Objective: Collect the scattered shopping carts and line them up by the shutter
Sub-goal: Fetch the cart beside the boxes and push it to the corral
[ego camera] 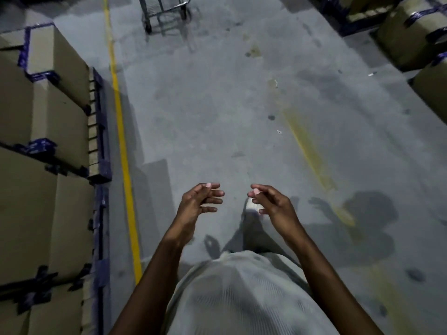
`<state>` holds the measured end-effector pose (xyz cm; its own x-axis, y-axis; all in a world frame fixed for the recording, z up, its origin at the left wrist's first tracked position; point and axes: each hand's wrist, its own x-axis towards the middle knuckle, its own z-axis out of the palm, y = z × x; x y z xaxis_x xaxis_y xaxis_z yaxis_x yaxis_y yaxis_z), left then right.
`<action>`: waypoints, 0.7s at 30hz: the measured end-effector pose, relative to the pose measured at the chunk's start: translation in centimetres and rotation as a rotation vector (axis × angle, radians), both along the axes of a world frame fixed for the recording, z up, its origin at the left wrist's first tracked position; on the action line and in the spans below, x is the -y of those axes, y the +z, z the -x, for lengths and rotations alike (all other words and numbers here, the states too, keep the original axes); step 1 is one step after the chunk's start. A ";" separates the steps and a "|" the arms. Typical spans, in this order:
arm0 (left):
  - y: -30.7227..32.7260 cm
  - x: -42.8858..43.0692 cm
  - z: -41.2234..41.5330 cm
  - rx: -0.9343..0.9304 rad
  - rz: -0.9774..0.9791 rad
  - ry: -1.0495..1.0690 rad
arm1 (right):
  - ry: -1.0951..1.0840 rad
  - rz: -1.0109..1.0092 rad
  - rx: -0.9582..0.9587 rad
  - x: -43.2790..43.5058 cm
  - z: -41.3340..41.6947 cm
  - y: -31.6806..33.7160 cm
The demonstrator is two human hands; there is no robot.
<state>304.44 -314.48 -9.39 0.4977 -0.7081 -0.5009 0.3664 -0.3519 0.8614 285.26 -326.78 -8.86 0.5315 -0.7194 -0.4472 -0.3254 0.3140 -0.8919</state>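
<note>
A metal shopping cart [164,13] stands far ahead at the top edge of the view; only its lower frame and wheels show. My left hand [198,201] and my right hand [268,201] hang out in front of my waist, far from the cart. Both hold nothing, with fingers loosely curled and pointing toward each other. No shutter is in view.
Stacked cardboard boxes [43,141] with blue tape sit on pallets along the left, behind a yellow floor line [121,131]. More boxes [411,32] stand at the upper right. A faded yellow line [312,153] crosses the grey concrete aisle [217,105] between them.
</note>
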 end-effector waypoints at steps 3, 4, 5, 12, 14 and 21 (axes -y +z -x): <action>-2.0 5.4 -3.9 -0.008 -0.036 0.026 | -0.013 -0.035 0.007 5.9 -4.8 -1.6; -2.6 7.4 -5.3 -0.007 -0.049 0.032 | 0.000 -0.052 0.005 8.2 -6.4 -2.1; -3.1 9.6 -6.8 -0.001 -0.061 0.030 | 0.031 -0.068 0.007 10.7 -8.0 -2.6; -0.2 27.5 -19.2 0.051 -0.017 0.057 | 0.142 0.001 -0.013 31.8 -21.2 -0.3; 1.8 32.5 -22.8 0.084 0.029 0.102 | 0.147 0.049 0.004 37.0 -25.3 1.1; 1.6 43.4 -33.2 0.037 0.052 0.265 | 0.226 0.016 -0.001 48.2 -37.7 1.1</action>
<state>337.68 -357.92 -7.81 0.6863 -0.5749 -0.4455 0.4079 -0.2029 0.8902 323.00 -375.02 -7.80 0.6792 -0.5895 -0.4372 -0.3868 0.2188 -0.8958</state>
